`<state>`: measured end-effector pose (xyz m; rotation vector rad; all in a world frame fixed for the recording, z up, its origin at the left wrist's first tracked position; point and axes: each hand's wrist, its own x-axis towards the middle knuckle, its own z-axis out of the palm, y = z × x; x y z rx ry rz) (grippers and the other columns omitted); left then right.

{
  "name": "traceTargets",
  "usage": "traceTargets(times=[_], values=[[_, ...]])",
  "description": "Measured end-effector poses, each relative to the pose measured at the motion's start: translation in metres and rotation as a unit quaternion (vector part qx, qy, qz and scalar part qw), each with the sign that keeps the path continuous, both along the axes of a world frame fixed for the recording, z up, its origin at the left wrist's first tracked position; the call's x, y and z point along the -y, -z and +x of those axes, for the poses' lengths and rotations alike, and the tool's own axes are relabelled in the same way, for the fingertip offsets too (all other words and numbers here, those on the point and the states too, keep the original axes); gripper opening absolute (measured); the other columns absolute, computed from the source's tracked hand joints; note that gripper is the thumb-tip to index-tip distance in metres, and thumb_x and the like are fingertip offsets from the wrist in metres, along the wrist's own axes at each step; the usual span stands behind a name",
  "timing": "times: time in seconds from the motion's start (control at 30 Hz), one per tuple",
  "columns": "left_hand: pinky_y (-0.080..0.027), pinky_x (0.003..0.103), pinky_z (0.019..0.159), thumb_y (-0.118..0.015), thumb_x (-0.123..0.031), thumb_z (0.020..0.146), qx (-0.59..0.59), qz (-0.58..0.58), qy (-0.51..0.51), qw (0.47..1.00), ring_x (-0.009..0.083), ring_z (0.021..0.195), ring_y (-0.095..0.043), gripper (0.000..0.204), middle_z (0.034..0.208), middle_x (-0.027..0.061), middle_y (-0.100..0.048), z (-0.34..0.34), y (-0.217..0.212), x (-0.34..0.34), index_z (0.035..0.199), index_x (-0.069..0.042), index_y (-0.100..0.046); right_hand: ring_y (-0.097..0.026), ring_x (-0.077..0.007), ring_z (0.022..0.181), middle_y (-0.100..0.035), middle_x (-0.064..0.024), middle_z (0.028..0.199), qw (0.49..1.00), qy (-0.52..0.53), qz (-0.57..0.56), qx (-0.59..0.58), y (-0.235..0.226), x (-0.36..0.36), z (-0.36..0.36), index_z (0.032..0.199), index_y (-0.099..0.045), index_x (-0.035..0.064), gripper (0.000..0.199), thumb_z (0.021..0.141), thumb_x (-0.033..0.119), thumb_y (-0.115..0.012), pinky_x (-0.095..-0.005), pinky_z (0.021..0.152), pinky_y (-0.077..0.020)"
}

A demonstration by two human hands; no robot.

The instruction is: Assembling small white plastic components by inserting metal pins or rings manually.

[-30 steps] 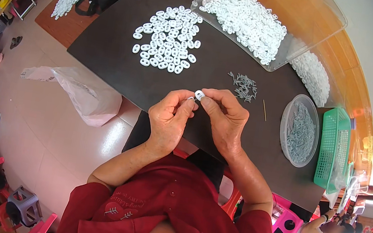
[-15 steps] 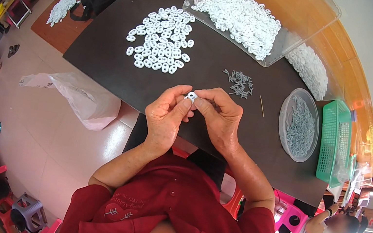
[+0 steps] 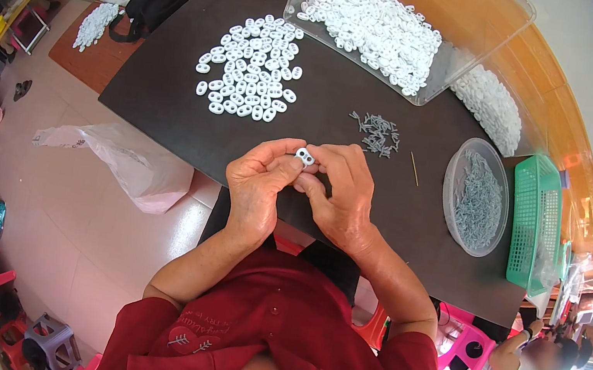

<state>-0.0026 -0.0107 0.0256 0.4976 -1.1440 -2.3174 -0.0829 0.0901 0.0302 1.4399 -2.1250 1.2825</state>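
A small white oval plastic piece with two dark holes (image 3: pixel 304 156) is pinched upright above the near edge of the table. My left hand (image 3: pixel 259 183) is closed on its left side, thumb and fingertips pressed against it. From the right, my right hand (image 3: pixel 344 197) has its bent fingers on the piece's other end, with the thumb lower down. The fingertips partly hide the piece. Beyond my hands lies a spread of similar white oval pieces (image 3: pixel 253 72). A small heap of grey plastic pins (image 3: pixel 375 134) sits right of them, beside a thin stick (image 3: pixel 414 169).
A clear bin (image 3: pixel 437 97) full of white pieces stands at the far side. A round tub (image 3: pixel 449 218) of grey pins and a green basket (image 3: pixel 543 175) are at the right. Left of the table, a plastic bag (image 3: pixel 158 170) lies on the floor. A person (image 3: pixel 509 369) sits at lower right.
My right thumb has moved down off the front of the white piece, showing both its holes. The piece has turned slightly in my fingers.
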Motion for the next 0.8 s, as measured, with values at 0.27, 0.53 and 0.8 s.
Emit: traceTargets(times=[0.27,0.53,0.8], values=[[-0.045,0.02,0.062,-0.057,-0.003,0.087,-0.027,-0.015,0.031,0.999,0.0089,0.067,-0.055,0.022,0.084,0.007,-0.063,0.003,0.008,0.001,0.106,0.008,-0.059,-0.053,-0.0173,0.069,-0.059,-0.006,0.082,0.995,0.005,-0.021,0.102,-0.004,-0.002,0.003,0.094,-0.062,0.003,0.031,0.065,-0.004,-0.07,-0.0286,0.059,-0.0447],[-0.045,0.023,0.064,-0.059,-0.003,0.086,-0.054,-0.075,0.043,0.995,0.0105,0.068,-0.052,0.024,0.085,0.0069,-0.062,0.005,0.015,0.007,0.109,0.006,-0.061,-0.052,-0.0174,0.068,-0.058,-0.005,0.079,0.981,-0.003,-0.024,0.191,-0.004,-0.002,0.008,0.096,-0.063,0.0029,0.03,0.067,-0.004,-0.068,-0.0285,0.059,-0.0443],[-0.046,0.022,0.069,-0.058,-0.002,0.087,-0.045,-0.089,0.023,0.995,0.0097,0.076,-0.055,0.024,0.09,0.0068,-0.062,0.01,0.009,0.003,0.11,0.004,-0.061,-0.052,-0.0155,0.072,-0.056,-0.0066,0.081,0.971,-0.03,-0.061,0.23,-0.002,-0.003,0.014,0.101,-0.062,0.0007,0.032,0.069,-0.007,-0.064,-0.0266,0.058,-0.0449]])
